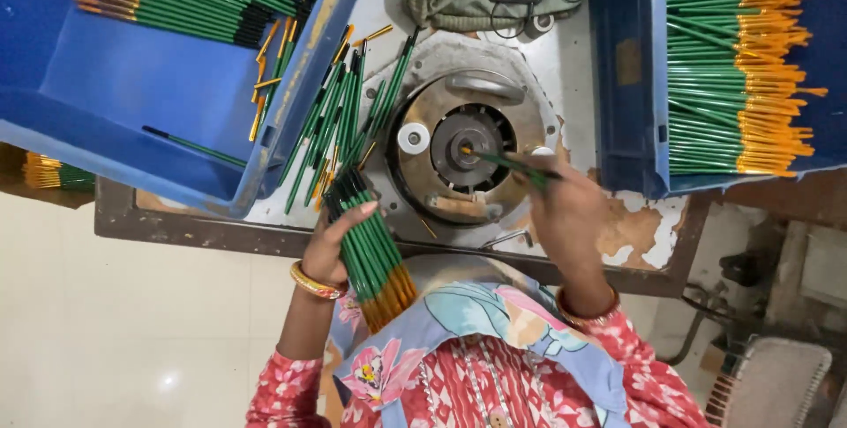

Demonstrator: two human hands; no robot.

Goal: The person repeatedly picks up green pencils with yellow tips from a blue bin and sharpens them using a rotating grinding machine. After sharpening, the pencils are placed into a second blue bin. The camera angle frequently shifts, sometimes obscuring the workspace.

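Green pencils with orange ends, a fanned bundle (371,247), sit clamped in my left hand (331,247) nearest my body. My right hand (565,207) pinches one single green pencil (512,165), its tip touching the hub of the round metal sharpening machine (466,141). Loose green pencils (340,115) lie beside it; blue plastic crates (106,84) stand beyond. Risk, as I judge it: a tilted pencil could snap at the hub, or the loosely fanned bundle could slip.

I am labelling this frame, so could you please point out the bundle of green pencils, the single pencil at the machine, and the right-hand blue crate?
bundle of green pencils (371,247), head view, mid-shafts.
single pencil (507,163), head view, green shaft.
right-hand blue crate (628,75), head view, left wall.
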